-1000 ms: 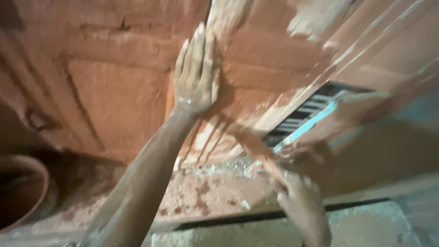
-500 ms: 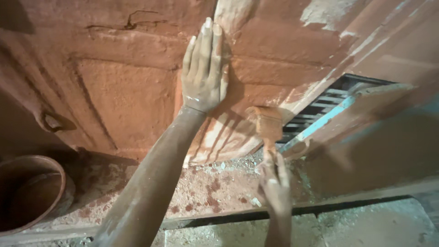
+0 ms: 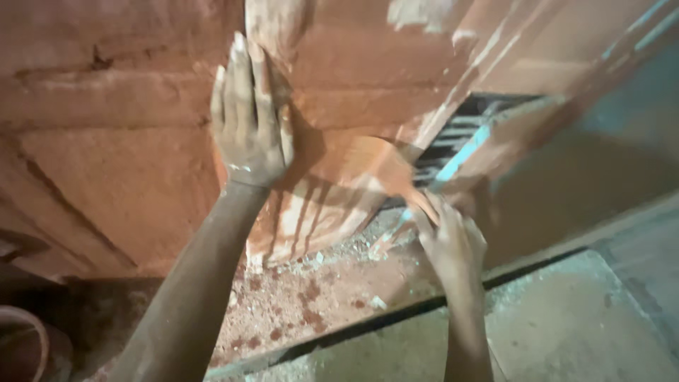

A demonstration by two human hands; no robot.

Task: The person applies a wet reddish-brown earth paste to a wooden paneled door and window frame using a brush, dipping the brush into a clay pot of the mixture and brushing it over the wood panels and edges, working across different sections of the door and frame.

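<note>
My left hand [image 3: 247,124] lies flat against a wall [image 3: 120,177] coated in wet red-brown clay, fingers stretched upward and holding nothing. My right hand [image 3: 451,244] is lower and to the right, its fingers closed around the handle of a flat tool [image 3: 378,170] smeared in the same red clay. The tool's blade rests against the bottom of the wall, just right of my left wrist. Blur hides the exact shape of the tool.
A slatted grille with a light blue strip [image 3: 460,145] sits in the wall at the right. Red splatters and crumbs of plaster cover the floor [image 3: 304,304]. A grey concrete slab [image 3: 566,332] lies beyond a dark gap. A round clay pot [image 3: 28,346] stands at the bottom left.
My right hand has risen from near the floor to the wall, bringing the clay-covered tool with it. My left hand has stayed pressed flat on the wall.
</note>
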